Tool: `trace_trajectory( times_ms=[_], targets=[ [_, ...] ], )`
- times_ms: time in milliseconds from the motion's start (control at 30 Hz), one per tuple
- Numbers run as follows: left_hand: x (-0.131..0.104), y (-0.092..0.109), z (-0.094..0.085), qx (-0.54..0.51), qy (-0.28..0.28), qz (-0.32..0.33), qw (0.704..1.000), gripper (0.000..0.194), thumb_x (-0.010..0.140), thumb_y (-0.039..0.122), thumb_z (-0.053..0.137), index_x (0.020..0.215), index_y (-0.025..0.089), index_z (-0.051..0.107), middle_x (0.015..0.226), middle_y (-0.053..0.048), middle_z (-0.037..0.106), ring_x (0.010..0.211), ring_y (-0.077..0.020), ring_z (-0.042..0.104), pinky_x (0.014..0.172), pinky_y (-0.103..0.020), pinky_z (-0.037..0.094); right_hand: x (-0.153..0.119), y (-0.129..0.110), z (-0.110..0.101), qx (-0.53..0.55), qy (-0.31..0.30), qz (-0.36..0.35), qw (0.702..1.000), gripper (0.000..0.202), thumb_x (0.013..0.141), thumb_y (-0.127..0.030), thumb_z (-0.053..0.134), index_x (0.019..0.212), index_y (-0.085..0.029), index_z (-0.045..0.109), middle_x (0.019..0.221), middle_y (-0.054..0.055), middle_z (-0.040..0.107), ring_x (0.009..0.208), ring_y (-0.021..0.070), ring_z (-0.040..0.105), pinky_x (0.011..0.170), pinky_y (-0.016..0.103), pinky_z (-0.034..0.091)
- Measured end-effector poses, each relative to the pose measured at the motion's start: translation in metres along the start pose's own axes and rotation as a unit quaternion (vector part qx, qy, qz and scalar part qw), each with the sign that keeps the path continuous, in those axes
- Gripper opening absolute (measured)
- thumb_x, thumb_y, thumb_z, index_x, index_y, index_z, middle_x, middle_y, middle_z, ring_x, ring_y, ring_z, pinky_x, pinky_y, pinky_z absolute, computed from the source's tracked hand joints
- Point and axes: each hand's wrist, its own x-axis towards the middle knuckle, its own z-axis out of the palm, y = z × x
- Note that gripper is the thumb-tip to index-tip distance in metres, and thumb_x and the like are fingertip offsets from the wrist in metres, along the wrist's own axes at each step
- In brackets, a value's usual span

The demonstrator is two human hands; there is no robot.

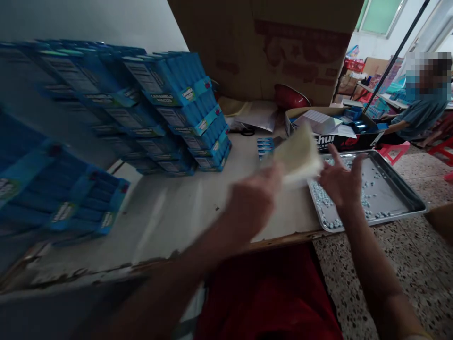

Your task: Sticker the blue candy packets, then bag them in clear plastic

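Note:
My left hand (256,200) is closed on the near left edge of a pale yellow flat block (299,153); motion smears both, so I cannot tell exactly what the block is. Over the left part of a metal tray (396,193), my right hand (342,182) is open with its fingers spread, close to the block's right end and holding nothing. Small pale blue pellets (327,210) lie scattered in the tray, thickest along its left side. Behind the block, a small blue-and-white striped pack (264,147) lies on the table, partly covered.
Stacked blue display boxes (191,106) fill the table's left side, with more boxes (85,198) nearer. An open carton (354,141) holding blue packs stands behind the tray. A red bowl (292,97) sits against a large cardboard sheet (262,52). Another person (430,94) sits at far right.

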Motion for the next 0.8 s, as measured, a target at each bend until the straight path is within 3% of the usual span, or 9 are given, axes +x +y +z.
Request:
trace_trajectory(
  times_ms=[100, 200, 267, 333, 400, 467, 533, 667, 800],
  targets=[
    [0.009, 0.042, 0.071, 0.084, -0.162, 0.081, 0.980, 0.051, 0.098, 0.002, 0.047, 0.146, 0.011, 0.062, 0.130, -0.025, 0.070, 0.102, -0.0282, 0.077, 0.084, -0.039, 0.064, 0.018, 0.023, -0.066, -0.135, 0.105, 0.020, 0.985, 0.070, 0.083, -0.069, 0.074, 0.136, -0.028, 0.053, 0.112, 0.010, 0.074, 0.094, 0.0281, 0.074, 0.072, 0.041, 0.060],
    [0.006, 0.058, 0.124, 0.110, -0.248, 0.026, 0.962, 0.058, 0.098, 0.003, 0.046, 0.156, 0.007, 0.051, 0.130, -0.031, 0.069, 0.100, -0.0300, 0.079, 0.081, -0.039, 0.065, 0.031, 0.062, -0.099, -0.205, 0.122, 0.054, 0.970, 0.077, 0.060, -0.052, 0.091, 0.124, -0.023, 0.060, 0.091, 0.001, 0.072, 0.071, 0.0185, 0.069, 0.064, 0.033, 0.056],
    [-0.004, 0.044, 0.127, 0.018, -0.299, 0.036, 0.953, 0.066, 0.096, 0.015, 0.063, 0.161, 0.015, 0.047, 0.138, -0.026, 0.067, 0.111, -0.0324, 0.076, 0.089, -0.042, 0.064, 0.035, 0.072, -0.106, -0.185, 0.114, 0.067, 0.974, 0.080, 0.056, -0.047, 0.092, 0.125, -0.024, 0.059, 0.089, -0.001, 0.073, 0.066, 0.0171, 0.068, 0.063, 0.032, 0.056],
    [-0.014, 0.015, 0.109, -0.134, -0.328, 0.086, 0.931, 0.078, 0.089, 0.032, 0.080, 0.160, 0.028, 0.049, 0.149, -0.017, 0.064, 0.128, -0.0331, 0.069, 0.101, -0.043, 0.061, 0.037, 0.067, -0.107, -0.169, 0.114, 0.082, 0.976, 0.081, 0.055, -0.042, 0.092, 0.126, -0.025, 0.058, 0.087, -0.002, 0.074, 0.063, 0.0178, 0.069, 0.061, 0.032, 0.055],
    [-0.019, -0.022, 0.090, -0.237, -0.248, 0.051, 0.938, 0.073, 0.087, 0.042, 0.082, 0.154, 0.035, 0.054, 0.153, -0.010, 0.062, 0.138, -0.0317, 0.062, 0.110, -0.046, 0.056, 0.040, 0.055, -0.103, -0.177, 0.115, 0.100, 0.972, 0.077, 0.055, -0.037, 0.092, 0.124, -0.025, 0.059, 0.080, -0.003, 0.072, 0.059, 0.0178, 0.067, 0.056, 0.030, 0.052],
    [-0.012, -0.057, 0.086, -0.222, -0.057, -0.112, 0.967, 0.065, 0.093, 0.035, 0.075, 0.153, 0.029, 0.052, 0.151, -0.013, 0.062, 0.140, -0.0310, 0.059, 0.116, -0.049, 0.050, 0.046, 0.043, -0.092, -0.179, 0.107, 0.104, 0.972, 0.074, 0.056, -0.032, 0.090, 0.123, -0.024, 0.061, 0.077, -0.004, 0.071, 0.056, 0.0171, 0.065, 0.053, 0.030, 0.050],
    [0.008, -0.084, 0.101, -0.153, 0.091, -0.266, 0.947, 0.080, 0.086, 0.024, 0.078, 0.158, 0.019, 0.042, 0.151, -0.021, 0.058, 0.142, -0.0334, 0.056, 0.120, -0.051, 0.045, 0.054, 0.033, -0.074, -0.179, 0.086, 0.082, 0.977, 0.070, 0.059, -0.029, 0.087, 0.125, -0.024, 0.062, 0.079, -0.003, 0.071, 0.058, 0.0166, 0.065, 0.054, 0.029, 0.051],
    [0.058, -0.094, 0.156, -0.106, 0.144, -0.325, 0.929, 0.125, 0.066, 0.019, 0.093, 0.165, 0.015, 0.018, 0.162, -0.026, 0.042, 0.151, -0.0376, 0.043, 0.124, -0.050, 0.040, 0.083, 0.014, -0.037, -0.213, 0.009, -0.019, 0.977, 0.065, 0.064, -0.022, 0.082, 0.127, -0.022, 0.065, 0.083, -0.002, 0.069, 0.065, 0.0154, 0.065, 0.058, 0.028, 0.053],
    [0.085, -0.086, 0.182, -0.056, 0.199, -0.360, 0.910, 0.115, 0.074, 0.023, 0.086, 0.164, 0.008, 0.016, 0.161, -0.028, 0.042, 0.151, -0.0403, 0.041, 0.126, -0.052, 0.034, 0.115, -0.012, -0.011, -0.218, -0.055, -0.109, 0.968, 0.063, 0.074, -0.028, 0.080, 0.133, -0.022, 0.060, 0.090, -0.001, 0.067, 0.073, 0.0159, 0.066, 0.063, 0.029, 0.054]
  ],
)
